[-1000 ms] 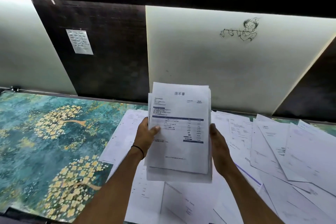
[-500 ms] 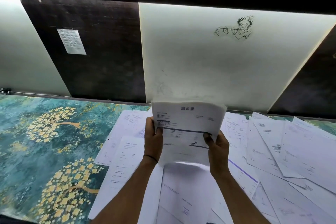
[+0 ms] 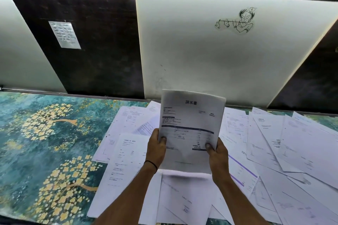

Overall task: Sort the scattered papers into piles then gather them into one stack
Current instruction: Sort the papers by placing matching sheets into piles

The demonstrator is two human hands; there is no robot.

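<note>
Papers gathered into a bundle (image 3: 192, 124) stand upright above the table, held by both hands near the lower corners. The left hand (image 3: 155, 149) curls round the left edge with its thumb pressed on the front page, and the right hand (image 3: 217, 153) grips the right edge the same way. A black band (image 3: 151, 163) circles the left wrist. The front page is a printed form with a dark bar across it.

Around and beneath the hands, loose sheets (image 3: 292, 142) lie overlapping at all angles on the table (image 3: 45, 133), whose teal cover with yellow blossom trees shows on the left. Behind, a pale wall panel carries a line drawing (image 3: 237, 21).

This looks like the squaring of one sorted pile, with much of the sorting not yet done. The next move probably calls for laying the bundle flat on the patterned cover, apart from the scatter, with both hands keeping its edges aligned so no sheet slips out.
</note>
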